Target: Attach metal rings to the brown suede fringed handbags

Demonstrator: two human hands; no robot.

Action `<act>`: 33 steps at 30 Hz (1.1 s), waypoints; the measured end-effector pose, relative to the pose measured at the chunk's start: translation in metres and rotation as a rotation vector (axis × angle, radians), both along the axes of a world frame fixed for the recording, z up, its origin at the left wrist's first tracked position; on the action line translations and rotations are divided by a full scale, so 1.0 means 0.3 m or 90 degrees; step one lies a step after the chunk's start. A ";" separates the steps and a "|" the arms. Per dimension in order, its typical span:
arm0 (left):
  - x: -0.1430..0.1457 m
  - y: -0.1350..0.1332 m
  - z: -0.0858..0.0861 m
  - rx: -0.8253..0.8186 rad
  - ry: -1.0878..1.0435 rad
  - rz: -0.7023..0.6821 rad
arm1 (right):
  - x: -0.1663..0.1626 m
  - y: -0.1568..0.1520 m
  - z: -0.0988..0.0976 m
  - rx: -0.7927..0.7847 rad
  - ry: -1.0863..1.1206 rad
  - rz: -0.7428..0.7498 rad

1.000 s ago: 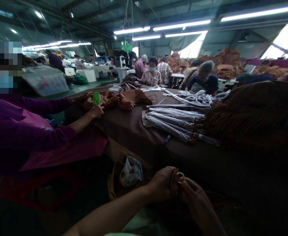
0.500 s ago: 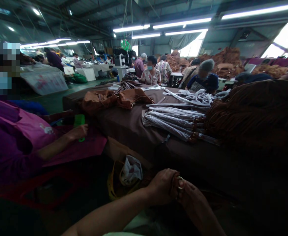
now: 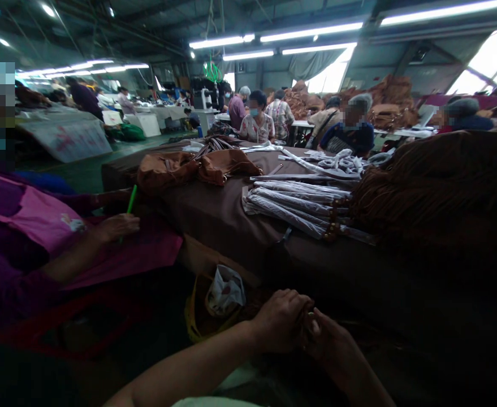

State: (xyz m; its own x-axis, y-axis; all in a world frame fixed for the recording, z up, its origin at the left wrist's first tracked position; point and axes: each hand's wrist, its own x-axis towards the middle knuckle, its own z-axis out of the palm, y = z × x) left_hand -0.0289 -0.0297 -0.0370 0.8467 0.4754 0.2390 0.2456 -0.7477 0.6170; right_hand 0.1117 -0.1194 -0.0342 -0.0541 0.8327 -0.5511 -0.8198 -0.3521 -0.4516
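Low in front of my body, my left hand (image 3: 281, 321) is closed round a piece of brown leather (image 3: 308, 310), of which only a little shows. Fingers of my right hand (image 3: 331, 342) pinch a metal ring (image 3: 314, 324) at the edge of that leather. Both hands meet there, and the ring is partly covered by the right fingers. Dark shadow hides whatever hangs beneath. Just left of my hands stands a yellow basket (image 3: 190, 316) with a white plastic bag (image 3: 227, 288) in it.
A table under brown cloth (image 3: 214, 212) carries brown bags (image 3: 167, 169), white-wrapped straps (image 3: 290, 206) and a fringed brown pile (image 3: 439, 186). At left, a co-worker in a pink apron (image 3: 55, 226) holds a green comb (image 3: 132, 199). Several people work farther back.
My right fingers have shifted over the ring, which shows less now. The co-worker's green comb has turned edge-on. The view has shifted slightly.
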 end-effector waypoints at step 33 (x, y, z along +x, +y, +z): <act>-0.038 0.008 0.015 -0.014 -0.020 -0.083 | -0.059 -0.072 0.020 0.055 -0.014 -0.002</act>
State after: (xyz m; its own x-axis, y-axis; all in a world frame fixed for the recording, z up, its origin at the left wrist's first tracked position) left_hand -0.0404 -0.0273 -0.0325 0.8940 0.3670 0.2571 0.1272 -0.7580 0.6397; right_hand 0.0939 -0.1410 -0.0281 -0.0403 0.8771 -0.4785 -0.8106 -0.3087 -0.4976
